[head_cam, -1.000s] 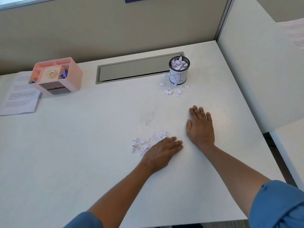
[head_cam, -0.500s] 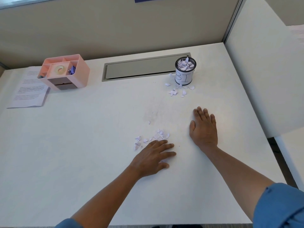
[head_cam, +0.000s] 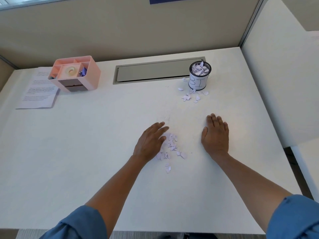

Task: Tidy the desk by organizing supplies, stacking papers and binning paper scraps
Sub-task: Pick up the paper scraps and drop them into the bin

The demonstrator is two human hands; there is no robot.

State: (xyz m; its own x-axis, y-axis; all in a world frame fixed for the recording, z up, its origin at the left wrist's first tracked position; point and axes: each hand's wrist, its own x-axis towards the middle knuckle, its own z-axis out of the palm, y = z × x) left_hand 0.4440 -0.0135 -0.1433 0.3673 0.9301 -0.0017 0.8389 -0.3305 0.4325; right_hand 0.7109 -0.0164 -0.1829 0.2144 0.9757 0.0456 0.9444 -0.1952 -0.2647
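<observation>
A loose pile of small white paper scraps (head_cam: 170,146) lies in the middle of the white desk (head_cam: 86,161). My left hand (head_cam: 149,141) rests flat just left of the pile, fingers apart and touching its edge. My right hand (head_cam: 215,135) lies flat and open on the desk to the right of the pile, apart from it. A black mesh bin (head_cam: 199,75) with a white label stands at the back right, heaped with scraps. More scraps (head_cam: 191,96) lie scattered on the desk in front of the bin.
A pink desk organizer (head_cam: 76,74) holding a tape roll stands at the back left, next to a stack of printed papers (head_cam: 38,91). A grey cable hatch (head_cam: 155,71) runs along the back. Partition walls close the back and right sides.
My left hand has swung from below the scraps to their left side, and the scraps now sit bunched closer together to its right. My right hand has stayed flat in place.
</observation>
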